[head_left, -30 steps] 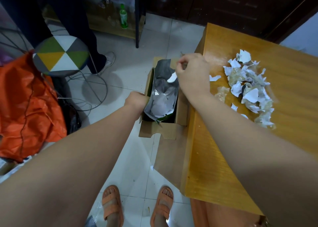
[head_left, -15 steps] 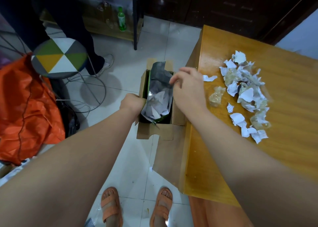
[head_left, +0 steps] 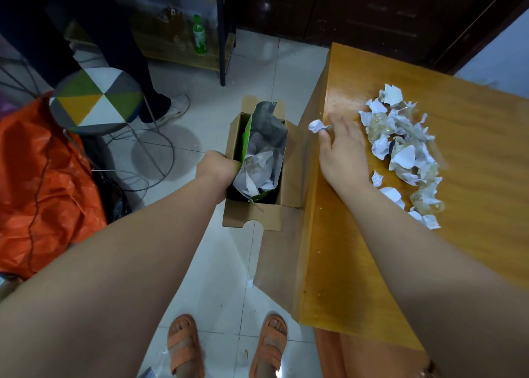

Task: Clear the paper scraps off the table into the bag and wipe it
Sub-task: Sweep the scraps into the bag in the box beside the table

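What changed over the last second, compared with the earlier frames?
The right hand left the bag mouth and moved right onto the table, fingertips now at a loose scrap by its edge; pinched or pushed, unclear. Unchanged: left hand gripping the bag's rim, scrap pile.

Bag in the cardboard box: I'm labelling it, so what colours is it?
The open foil bag is green outside, silvery grey inside; head view.
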The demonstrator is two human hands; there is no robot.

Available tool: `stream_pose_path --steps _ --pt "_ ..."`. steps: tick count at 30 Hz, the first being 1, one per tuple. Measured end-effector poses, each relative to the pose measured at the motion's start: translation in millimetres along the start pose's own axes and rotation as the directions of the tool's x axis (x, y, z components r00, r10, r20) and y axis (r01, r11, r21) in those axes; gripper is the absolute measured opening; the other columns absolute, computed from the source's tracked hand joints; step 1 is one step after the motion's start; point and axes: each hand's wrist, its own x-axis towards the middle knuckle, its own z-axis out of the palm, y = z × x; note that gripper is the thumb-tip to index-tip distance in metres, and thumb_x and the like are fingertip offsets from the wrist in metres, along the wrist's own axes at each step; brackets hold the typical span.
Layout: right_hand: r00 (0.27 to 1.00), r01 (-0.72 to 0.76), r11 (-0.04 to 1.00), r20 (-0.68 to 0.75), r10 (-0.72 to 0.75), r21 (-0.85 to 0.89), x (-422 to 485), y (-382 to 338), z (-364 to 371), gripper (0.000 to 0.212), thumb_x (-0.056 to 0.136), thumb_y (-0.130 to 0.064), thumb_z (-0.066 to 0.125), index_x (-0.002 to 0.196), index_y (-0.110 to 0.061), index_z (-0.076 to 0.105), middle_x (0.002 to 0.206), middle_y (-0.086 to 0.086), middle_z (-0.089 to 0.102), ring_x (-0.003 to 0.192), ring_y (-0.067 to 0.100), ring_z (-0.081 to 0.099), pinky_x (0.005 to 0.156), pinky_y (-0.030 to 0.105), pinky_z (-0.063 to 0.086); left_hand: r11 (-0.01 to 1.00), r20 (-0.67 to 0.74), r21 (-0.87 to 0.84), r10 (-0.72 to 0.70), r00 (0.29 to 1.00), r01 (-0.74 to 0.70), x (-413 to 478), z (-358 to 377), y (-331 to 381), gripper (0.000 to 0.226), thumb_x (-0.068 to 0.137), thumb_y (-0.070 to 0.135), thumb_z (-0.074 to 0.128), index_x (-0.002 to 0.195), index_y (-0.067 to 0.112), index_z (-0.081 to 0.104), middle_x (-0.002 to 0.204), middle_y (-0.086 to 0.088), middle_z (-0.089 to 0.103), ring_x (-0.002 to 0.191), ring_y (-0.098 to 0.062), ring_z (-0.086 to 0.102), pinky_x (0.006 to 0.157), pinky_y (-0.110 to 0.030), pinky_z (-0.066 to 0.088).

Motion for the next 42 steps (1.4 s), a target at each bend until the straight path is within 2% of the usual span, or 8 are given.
stream_pose_path --steps 5,8,12,22,27,30,33,42 --pt "1.000 0.002 0.999 0.011 -0.003 0.036 -10 -13 12 0.042 0.101 -0.025 0.033 0.141 -0.014 0.038 0.153 0.008 0.030 0.144 0.024 0.016 0.116 0.032 0.010 0.999 0.030 0.046 0.017 0.999 -0.018 -2 2 16 0.016 0.080 0.019 0.063 0.082 0.003 0.067 0.069 -0.012 0.054 0.058 -0.028 0.044 0.046 -0.022 0.034" --pt "0.996 0.065 0.996 0.059 -0.068 0.058 -19 -31 23 0.044 0.101 -0.021 0.033 0.144 -0.012 0.033 0.153 0.006 0.028 0.144 0.021 0.015 0.116 0.031 0.009 0.998 0.069 0.054 0.037 0.997 -0.041 -3 6 23 0.026 0.074 0.021 0.065 0.086 -0.002 0.070 0.073 -0.019 0.063 0.059 -0.031 0.053 0.049 -0.033 0.048" --pt "0.977 0.156 0.915 0.078 -0.198 0.372 -27 -55 25 0.044 0.100 -0.015 0.034 0.144 -0.017 0.033 0.152 0.001 0.031 0.142 0.012 0.021 0.114 0.026 0.018 0.997 0.116 0.000 0.081 0.990 -0.082 -4 13 28 0.032 0.066 0.027 0.065 0.084 0.002 0.074 0.084 -0.021 0.072 0.066 -0.035 0.064 0.057 -0.039 0.053" --pt "0.932 -0.014 0.889 -0.316 0.178 0.458 -36 -12 -6 0.041 0.092 -0.003 0.041 0.130 -0.019 0.046 0.135 -0.001 0.043 0.127 0.007 0.037 0.098 0.002 0.027 0.997 0.138 -0.062 0.048 0.989 -0.039 -1 19 22 0.017 0.064 0.022 0.063 0.071 0.009 0.070 0.069 -0.011 0.061 0.056 -0.026 0.046 0.051 -0.023 0.038" --pt "0.903 -0.149 0.974 -0.378 0.205 0.172 -50 17 -23 0.046 0.087 -0.010 0.046 0.131 -0.020 0.047 0.146 0.002 0.038 0.142 0.022 0.022 0.117 0.045 0.013 0.999 0.109 -0.044 0.030 0.994 -0.025 4 22 17 0.011 0.061 0.020 0.059 0.058 0.009 0.061 0.061 -0.011 0.053 0.054 -0.026 0.041 0.052 -0.024 0.036" --pt "0.908 -0.250 0.968 -0.342 0.241 0.021 -72 39 -22 0.046 0.088 -0.017 0.051 0.134 -0.021 0.046 0.152 0.002 0.031 0.146 0.023 0.012 0.116 0.047 -0.001 0.999 0.098 0.003 0.038 0.994 -0.038 5 28 17 0.018 0.060 0.019 0.055 0.048 0.012 0.044 0.055 -0.009 0.041 0.054 -0.026 0.033 0.052 -0.025 0.029" --pt "0.882 -0.327 0.945 -0.366 0.297 -0.022 -87 55 -25 0.048 0.089 -0.025 0.055 0.136 -0.024 0.045 0.153 0.002 0.030 0.146 0.024 0.011 0.114 0.051 -0.002 0.998 0.077 0.030 0.045 0.996 -0.047 10 36 14 0.023 0.064 0.024 0.061 0.069 0.002 0.066 0.070 -0.015 0.066 0.064 -0.031 0.056 0.061 -0.032 0.047" --pt "0.895 -0.329 0.924 -0.246 0.371 0.197 -95 65 -25 0.049 0.094 -0.036 0.049 0.140 -0.029 0.036 0.156 0.007 0.015 0.143 0.027 0.009 0.115 0.044 0.016 0.999 0.069 0.013 0.046 0.997 -0.047 13 38 12 0.028 0.058 0.025 0.059 0.073 0.003 0.070 0.074 -0.016 0.068 0.069 -0.034 0.059 0.064 -0.033 0.045"
